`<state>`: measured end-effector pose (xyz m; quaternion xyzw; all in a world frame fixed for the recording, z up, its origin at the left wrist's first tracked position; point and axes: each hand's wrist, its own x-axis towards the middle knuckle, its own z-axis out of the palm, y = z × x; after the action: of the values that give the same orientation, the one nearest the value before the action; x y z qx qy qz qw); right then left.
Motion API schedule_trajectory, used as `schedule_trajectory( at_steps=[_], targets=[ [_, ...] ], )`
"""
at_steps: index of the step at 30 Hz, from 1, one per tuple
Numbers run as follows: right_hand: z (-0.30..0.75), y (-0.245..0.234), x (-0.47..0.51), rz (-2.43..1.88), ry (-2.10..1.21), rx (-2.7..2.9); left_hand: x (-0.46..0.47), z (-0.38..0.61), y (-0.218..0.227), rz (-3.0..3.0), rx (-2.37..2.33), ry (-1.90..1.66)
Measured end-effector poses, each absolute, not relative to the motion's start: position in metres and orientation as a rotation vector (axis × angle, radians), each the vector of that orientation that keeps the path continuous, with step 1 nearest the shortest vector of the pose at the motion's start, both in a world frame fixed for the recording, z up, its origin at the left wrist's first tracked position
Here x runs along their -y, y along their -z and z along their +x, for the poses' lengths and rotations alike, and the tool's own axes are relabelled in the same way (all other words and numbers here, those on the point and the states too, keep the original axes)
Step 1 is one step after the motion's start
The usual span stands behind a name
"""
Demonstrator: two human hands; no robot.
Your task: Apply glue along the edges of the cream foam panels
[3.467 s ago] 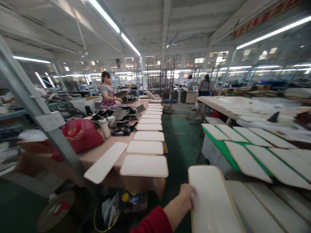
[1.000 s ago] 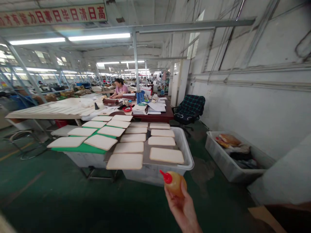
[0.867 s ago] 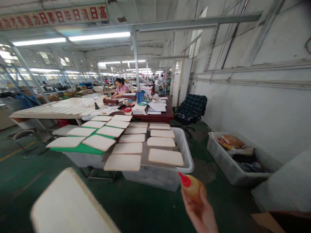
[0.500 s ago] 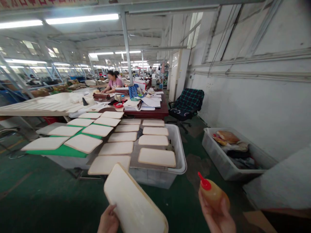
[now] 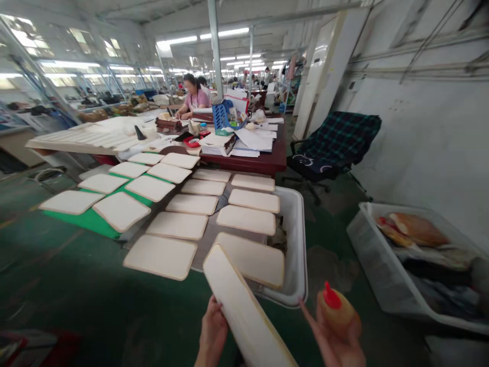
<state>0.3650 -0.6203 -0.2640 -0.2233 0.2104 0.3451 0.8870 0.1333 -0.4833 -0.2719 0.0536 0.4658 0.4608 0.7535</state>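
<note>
My left hand (image 5: 214, 329) grips the edge of a cream panel (image 5: 244, 311) with rounded corners and a tan border; the panel is tilted and its lower end runs out of the picture. In my right hand (image 5: 331, 339) is a squeeze bottle (image 5: 339, 315) of amber colour with a red nozzle, its index finger stretched out away from the bottle. Just beyond the held panel lies another cream panel (image 5: 250, 257). Several like it rest in rows on a brown board (image 5: 208, 229) and on a green board (image 5: 95, 220).
Under the boards stands a grey-white plastic tub (image 5: 300, 244). A second tub (image 5: 376, 265) with cloth and bags is at the right. Behind are a dark red desk (image 5: 263, 162) with papers, a draped office chair (image 5: 340, 137) and a seated person (image 5: 194, 97) in pink.
The view has turned left and come closer to the boards. The held panel has swung more edge-on and nearer the laid-out panels. My right index finger has stretched out from the bottle.
</note>
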Motion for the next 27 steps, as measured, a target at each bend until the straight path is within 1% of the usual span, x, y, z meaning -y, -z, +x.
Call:
schedule_trajectory(
  at_steps=[9, 16, 22, 27],
  targets=[
    [0.447, 0.291, 0.564, -0.570, -0.836, -0.636, 0.465, 0.202, 0.320, -0.020, -1.125, -1.132],
    [0.496, 0.323, 0.562, -0.613, -0.909, -0.547, 0.477, 0.242, 0.325, -0.043, -1.169, -1.236],
    [0.498, 0.358, 0.533, -0.717, -1.019, -0.479, 0.498, 0.254, 0.332, -0.030, -1.195, -1.241],
    [0.495, 0.387, 0.511, -0.769, -1.053, -0.460, 0.494, 0.259, 0.345, -0.043, -1.178, -1.263]
  ],
)
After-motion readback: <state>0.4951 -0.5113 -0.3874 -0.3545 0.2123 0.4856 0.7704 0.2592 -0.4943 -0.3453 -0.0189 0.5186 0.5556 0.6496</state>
